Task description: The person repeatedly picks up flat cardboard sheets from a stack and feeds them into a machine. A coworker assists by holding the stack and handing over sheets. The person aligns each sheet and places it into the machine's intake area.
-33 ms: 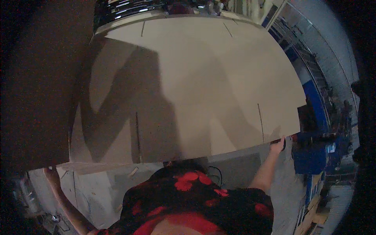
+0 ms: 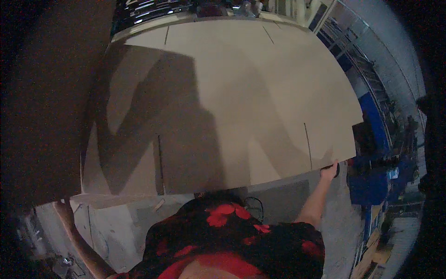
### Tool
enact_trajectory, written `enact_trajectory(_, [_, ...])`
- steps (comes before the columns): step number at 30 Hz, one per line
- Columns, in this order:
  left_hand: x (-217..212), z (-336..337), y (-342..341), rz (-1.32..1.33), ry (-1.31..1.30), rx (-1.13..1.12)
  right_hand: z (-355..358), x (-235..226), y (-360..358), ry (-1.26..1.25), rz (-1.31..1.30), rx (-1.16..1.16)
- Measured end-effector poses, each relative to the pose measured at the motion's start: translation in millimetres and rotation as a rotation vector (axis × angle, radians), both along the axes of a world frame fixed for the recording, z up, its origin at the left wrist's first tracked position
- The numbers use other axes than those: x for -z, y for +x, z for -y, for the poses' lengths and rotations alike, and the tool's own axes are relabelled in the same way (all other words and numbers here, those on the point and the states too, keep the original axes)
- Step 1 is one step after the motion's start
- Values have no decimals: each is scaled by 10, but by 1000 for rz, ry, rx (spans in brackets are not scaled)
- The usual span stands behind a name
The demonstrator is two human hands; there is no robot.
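Observation:
A large flat cardboard sheet with several dark slits spreads in front of me. Along its left side a brown cardboard panel stands up in shade, seemingly joined to it at a fold. My left hand is closed at the panel's lower edge, near the fold, its fingertips partly hidden. At the sheet's near right corner, my right hand grips the edge, thumb on top and the other fingers mostly hidden beneath. Something dark sits against that hand; I cannot make out what.
Grey floor with small scraps shows below the sheet. A pale rail runs behind the far edge, with dark machinery beyond. To the right stand a blue bin or cabinet and pieces of cardboard.
The left panel's lower corner and my left hand have shifted slightly right. The panel's shadow edge has crept right across the sheet. My right hand stays in place.

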State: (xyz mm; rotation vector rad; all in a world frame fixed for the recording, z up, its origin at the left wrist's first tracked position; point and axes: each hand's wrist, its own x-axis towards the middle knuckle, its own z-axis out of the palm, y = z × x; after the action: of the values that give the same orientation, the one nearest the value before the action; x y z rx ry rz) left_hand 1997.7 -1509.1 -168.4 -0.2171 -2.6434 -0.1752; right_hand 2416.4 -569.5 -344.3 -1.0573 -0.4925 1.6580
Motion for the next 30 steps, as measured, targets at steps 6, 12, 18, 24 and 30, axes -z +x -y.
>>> enact_trajectory(6, [-653, -2103, 994, 277, 370, 485, -247, 167, 251, 83, 87, -19])
enact_trajectory(12, [503, -3230, 906, 294, -216, 732, -152, 165, -67, 326, 98, 35])
enact_trajectory(18, [1118, -3229, 914, 407, -430, 754, 374, -523, 49, 632, 240, -152])
enact_trajectory(24, [1059, -3211, 861, 345, -378, 782, 1271, -785, -401, 763, 1008, -571])
enact_trajectory(30, [1052, -3257, 854, 309, -365, 794, 1718, -577, -1141, 2069, 1421, -802])
